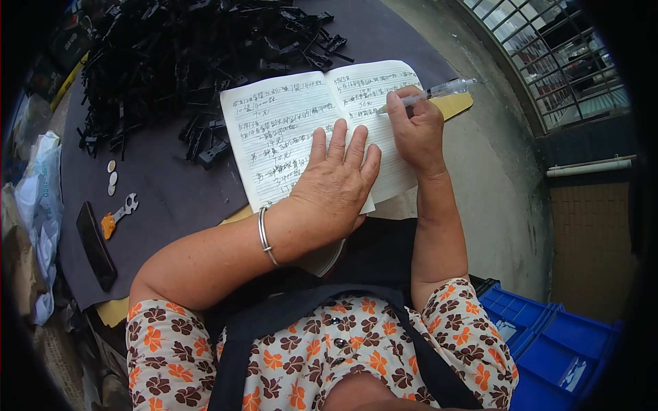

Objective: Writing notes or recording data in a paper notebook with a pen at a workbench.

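An open notebook [274, 130] with lined pages full of handwriting lies on the dark-covered table before me. Flat across its lower middle rests my left hand [336, 168], fingers stretched out and a little apart, covering some of the writing. A silver bangle [264, 236] circles that wrist. On the right page, my right hand [418, 130] grips a clear-barrelled pen [445, 89]. The pen's tip touches the paper near a written line, and its back end points to the upper right.
A large heap of black plastic parts [185, 61] covers the table's far left. Nearer are a small wrench [125, 207] with an orange end, a dark phone-like slab [96, 246] and several pale discs [112, 179]. Blue crates [548, 349] stand at lower right, and a barred window [541, 48] is beyond.
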Demonstrator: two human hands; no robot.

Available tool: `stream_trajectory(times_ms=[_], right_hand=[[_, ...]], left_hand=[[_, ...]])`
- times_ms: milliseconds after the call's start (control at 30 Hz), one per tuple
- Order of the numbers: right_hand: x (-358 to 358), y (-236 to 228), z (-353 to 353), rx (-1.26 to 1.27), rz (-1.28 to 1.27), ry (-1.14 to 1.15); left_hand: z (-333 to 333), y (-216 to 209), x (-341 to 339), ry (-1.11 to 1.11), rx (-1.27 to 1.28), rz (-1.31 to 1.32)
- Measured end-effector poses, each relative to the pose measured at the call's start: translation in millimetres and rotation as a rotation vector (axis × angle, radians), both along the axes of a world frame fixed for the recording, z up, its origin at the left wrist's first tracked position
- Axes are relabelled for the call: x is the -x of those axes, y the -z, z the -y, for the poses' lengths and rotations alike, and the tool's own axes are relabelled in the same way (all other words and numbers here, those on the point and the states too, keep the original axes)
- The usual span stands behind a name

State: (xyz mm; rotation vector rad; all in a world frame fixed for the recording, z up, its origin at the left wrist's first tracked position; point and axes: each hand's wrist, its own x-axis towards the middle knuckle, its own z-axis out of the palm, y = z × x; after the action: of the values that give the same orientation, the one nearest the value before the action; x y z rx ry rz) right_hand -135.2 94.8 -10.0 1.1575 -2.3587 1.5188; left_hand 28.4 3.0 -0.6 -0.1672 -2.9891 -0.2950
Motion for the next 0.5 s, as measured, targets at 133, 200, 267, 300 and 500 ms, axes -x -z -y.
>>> stream_trajectory(times_ms=[133,200,267,300,500], right_hand=[[0.0,0.4,0.0,-0.023,-0.012,0.021],[0.2,0.7,0.2,-0.020,-0.008,0.023],[-0.5,0.4,0.9,-0.017,-0.003,0.023],[-1.5,-0.3,0.9,-0.007,0.001,0.024],[0.1,1.2,-1.3,0.047,0.025,0.016]], left_hand=[[0.6,-3.3,0.0,0.005,0.003,0.017],[0.4,-1.2,0.1,0.003,0.002,0.006],[0.7,-0.4,-0.2,0.000,0.001,-0.004],[0.8,-0.4,-0.3,-0.001,0.000,0.000],[0.6,-1.7,0.6,0.001,0.000,0.011]])
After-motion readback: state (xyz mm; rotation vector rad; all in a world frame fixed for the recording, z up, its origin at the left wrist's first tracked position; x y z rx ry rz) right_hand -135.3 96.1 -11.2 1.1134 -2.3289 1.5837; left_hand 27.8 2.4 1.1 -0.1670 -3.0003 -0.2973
